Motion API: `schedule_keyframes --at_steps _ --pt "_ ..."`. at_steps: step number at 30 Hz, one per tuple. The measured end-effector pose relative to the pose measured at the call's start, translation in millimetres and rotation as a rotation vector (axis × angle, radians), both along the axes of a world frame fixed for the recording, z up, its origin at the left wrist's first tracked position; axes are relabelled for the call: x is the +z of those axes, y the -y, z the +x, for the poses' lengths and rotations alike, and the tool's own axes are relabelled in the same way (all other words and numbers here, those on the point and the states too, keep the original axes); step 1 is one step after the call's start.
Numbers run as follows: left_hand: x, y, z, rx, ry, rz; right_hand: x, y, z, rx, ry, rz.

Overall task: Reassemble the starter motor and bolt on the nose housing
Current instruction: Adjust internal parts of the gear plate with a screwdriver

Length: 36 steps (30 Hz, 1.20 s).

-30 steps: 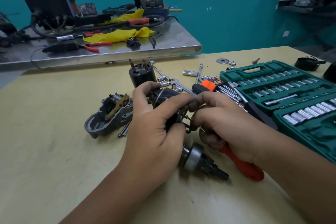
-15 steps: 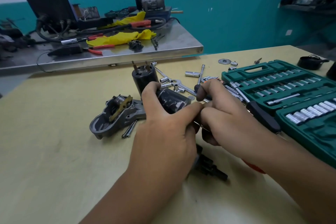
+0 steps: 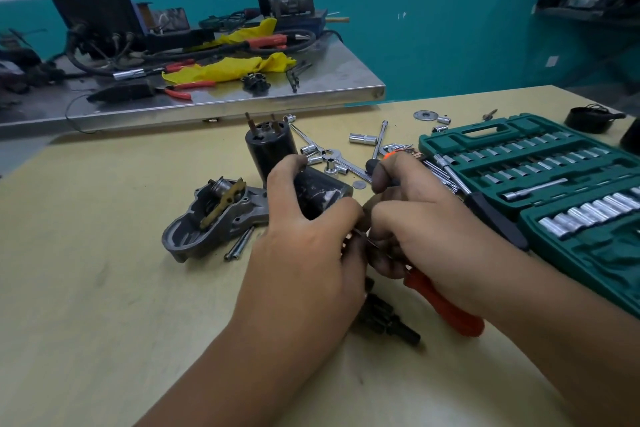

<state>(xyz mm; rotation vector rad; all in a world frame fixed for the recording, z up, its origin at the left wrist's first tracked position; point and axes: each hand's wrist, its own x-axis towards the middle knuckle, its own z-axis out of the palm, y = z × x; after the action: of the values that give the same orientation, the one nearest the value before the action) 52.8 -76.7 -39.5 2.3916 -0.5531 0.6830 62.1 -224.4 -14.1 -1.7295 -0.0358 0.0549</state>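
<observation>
Two hands over the counter (image 3: 86,288): left hand (image 3: 304,253), right hand (image 3: 436,229). Two black motor cylinders, one upright (image 3: 268,149), one held (image 3: 322,194). One grey nose housing (image 3: 207,222). Two long bolts (image 3: 239,243). One green socket case (image 3: 540,180), one orange-handled tool (image 3: 443,305).

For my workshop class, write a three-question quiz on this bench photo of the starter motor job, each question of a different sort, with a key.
1. True or false: the grey nose housing is already bolted onto the black motor body.
2. Multiple choice: where do the two long bolts lie? A in the green socket set case; B on the table beside the nose housing; C on the steel bench behind.
3. Fill in: the left hand grips the black ____ body, while the right hand works at its near end.

Key: 1 false; 2 B; 3 motor.
</observation>
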Motion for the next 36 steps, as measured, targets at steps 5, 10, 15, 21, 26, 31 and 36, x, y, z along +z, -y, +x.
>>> schedule_keyframes --at_steps 5,10,15,21,26,31,36 --pt "-3 0 5 0.016 -0.015 -0.044 2 4 1 0.12 0.067 -0.17" --pt "-10 -10 13 -0.003 0.045 -0.085 5 14 3 0.231 0.046 -0.15" --pt "-12 -29 22 0.057 -0.117 -0.447 6 37 15 0.055 0.096 -0.273" --pt "-12 -47 25 0.02 -0.199 -0.776 -13 39 29 -0.063 0.181 -0.456" --pt "-9 -51 25 -0.062 -0.303 -1.025 -29 20 24 0.128 0.216 -0.702" --pt "-2 -52 24 -0.195 -0.5 -1.199 -30 -13 25 0.173 0.367 -1.004" --pt "-1 -42 23 -0.18 -0.671 -1.383 -35 -21 30 0.174 0.41 -1.097"
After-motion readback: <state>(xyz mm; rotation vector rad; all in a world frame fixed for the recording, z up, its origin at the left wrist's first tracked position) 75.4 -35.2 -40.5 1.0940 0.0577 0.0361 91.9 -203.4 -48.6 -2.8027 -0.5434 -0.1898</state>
